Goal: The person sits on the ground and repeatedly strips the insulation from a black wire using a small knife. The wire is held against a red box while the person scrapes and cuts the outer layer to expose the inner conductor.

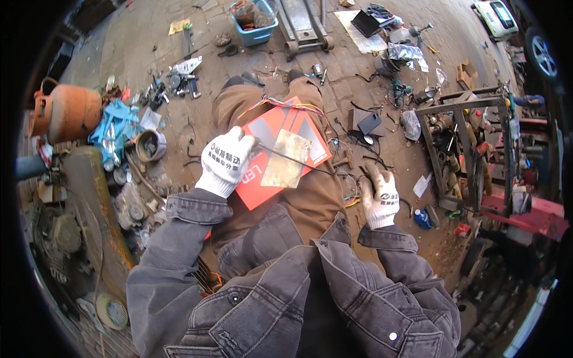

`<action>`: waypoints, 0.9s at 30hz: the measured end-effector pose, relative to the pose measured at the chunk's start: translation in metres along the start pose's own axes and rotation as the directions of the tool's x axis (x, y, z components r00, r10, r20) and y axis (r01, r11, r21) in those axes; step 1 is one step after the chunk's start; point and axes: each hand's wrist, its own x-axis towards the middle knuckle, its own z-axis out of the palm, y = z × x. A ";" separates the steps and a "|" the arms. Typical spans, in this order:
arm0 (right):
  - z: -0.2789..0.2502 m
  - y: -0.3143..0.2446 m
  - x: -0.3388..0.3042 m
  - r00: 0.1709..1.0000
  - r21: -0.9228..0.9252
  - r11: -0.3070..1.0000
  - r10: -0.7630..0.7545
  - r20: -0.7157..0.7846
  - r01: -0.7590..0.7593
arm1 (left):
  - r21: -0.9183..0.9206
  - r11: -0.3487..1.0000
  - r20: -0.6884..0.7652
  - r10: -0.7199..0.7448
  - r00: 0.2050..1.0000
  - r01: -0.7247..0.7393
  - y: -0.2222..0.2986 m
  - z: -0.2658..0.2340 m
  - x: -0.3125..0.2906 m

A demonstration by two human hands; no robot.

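A red-orange box (250, 194) with grey patches lies tilted across my brown-trousered lap. On it rests a worn tan rectangular piece (287, 160); its material is unclear. My white-gloved left hand (225, 156) is at the box's left edge, fingers closed on the end of a thin black cable (292, 159). This cable crosses the tan piece toward the right. Colored wires (301, 107) trail over the box's far edge. To the right of my knee, my right hand (380, 194), gloved with dirty fingertips, has its fingers stretched forward and apart, close to loose wires over the ground.
An orange gas cylinder (74, 112) and blue plastic (116, 131) lie left. Ahead are a blue bin (255, 30) and a floor jack (303, 27). A metal frame (462, 137) stands right, near a small open box (365, 122). Scattered parts cover the brick floor.
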 end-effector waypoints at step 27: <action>0.017 -0.107 0.076 0.885 0.422 0.839 -0.440 0.154 0.344 | -0.629 0.726 0.469 0.071 0.880 0.277 0.006 -0.068 0.072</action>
